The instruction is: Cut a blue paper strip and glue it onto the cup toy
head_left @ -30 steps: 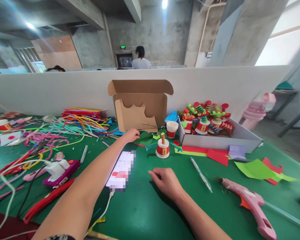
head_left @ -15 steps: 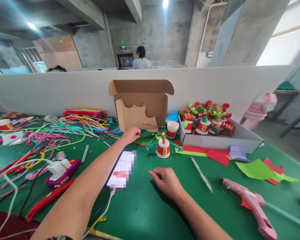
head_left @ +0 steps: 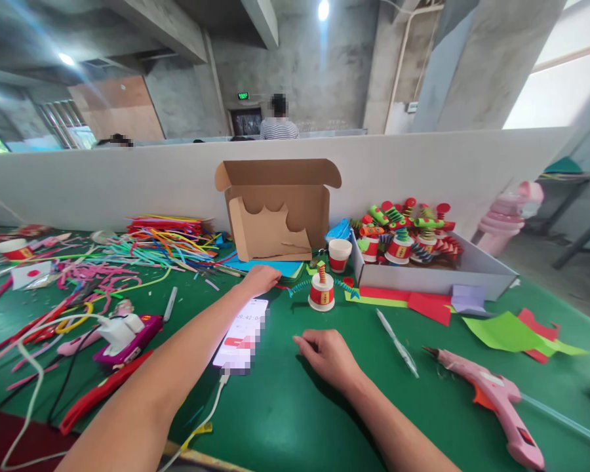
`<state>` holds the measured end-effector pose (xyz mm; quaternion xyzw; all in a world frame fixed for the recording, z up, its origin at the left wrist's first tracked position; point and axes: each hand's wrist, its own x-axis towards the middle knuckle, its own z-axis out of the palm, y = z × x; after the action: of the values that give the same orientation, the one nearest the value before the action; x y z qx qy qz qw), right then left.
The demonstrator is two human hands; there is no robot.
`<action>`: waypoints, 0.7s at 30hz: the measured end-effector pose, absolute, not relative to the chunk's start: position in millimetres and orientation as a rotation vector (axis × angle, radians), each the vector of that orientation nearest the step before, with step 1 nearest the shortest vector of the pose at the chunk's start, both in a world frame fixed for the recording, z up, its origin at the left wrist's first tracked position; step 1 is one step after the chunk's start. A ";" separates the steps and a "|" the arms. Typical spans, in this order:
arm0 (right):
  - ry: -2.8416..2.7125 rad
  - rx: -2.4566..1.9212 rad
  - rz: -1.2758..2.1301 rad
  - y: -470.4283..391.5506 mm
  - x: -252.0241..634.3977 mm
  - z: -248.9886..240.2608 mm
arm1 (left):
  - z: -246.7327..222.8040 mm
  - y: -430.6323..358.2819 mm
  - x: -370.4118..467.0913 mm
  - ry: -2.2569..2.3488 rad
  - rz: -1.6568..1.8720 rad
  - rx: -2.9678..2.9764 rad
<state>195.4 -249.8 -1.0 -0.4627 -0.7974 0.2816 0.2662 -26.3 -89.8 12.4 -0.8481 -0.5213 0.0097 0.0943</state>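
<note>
Paper-cup figure (head_left: 321,294) stands upright on the green table (head_left: 280,426), ahead of my right hand (head_left: 329,354) and to the right of my left hand (head_left: 261,280), touching neither; a red band wraps its cup, a folded strip rises from its top and a folded blue arm spreads from each side; my left hand reaches out past the phone (head_left: 238,333), fingers drawn close together and bent down, by the blue and green paper sheets (head_left: 288,267); I cannot tell whether it grips one; my right hand rests on the table, fingers loosely folded in and thumb out, with nothing visible in it; the phone lies lit beside my left forearm, a white cable (head_left: 217,398) at its near end; beyond the sheets stands an open cardboard box (head_left: 317,203); just behind the figure is a paper cup (head_left: 339,250), and to its right a white box (head_left: 423,280) holds more cup figures (head_left: 400,249); a white pen (head_left: 396,342) and a pink glue gun (head_left: 496,393) lie to the right of my right hand; pipe cleaners (head_left: 164,239) and a purple power strip (head_left: 128,351) lie at my left
</note>
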 end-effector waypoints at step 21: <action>-2.160 -1.293 0.767 -252.8 193.0 3.7 | 22.9 -97.1 -39.9 -1.834 0.334 -2.174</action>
<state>193.0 -252.8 3.7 -0.4755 -0.7942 0.2821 0.2522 -39.9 -97.1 22.9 -0.7519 -0.6342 0.1153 0.1383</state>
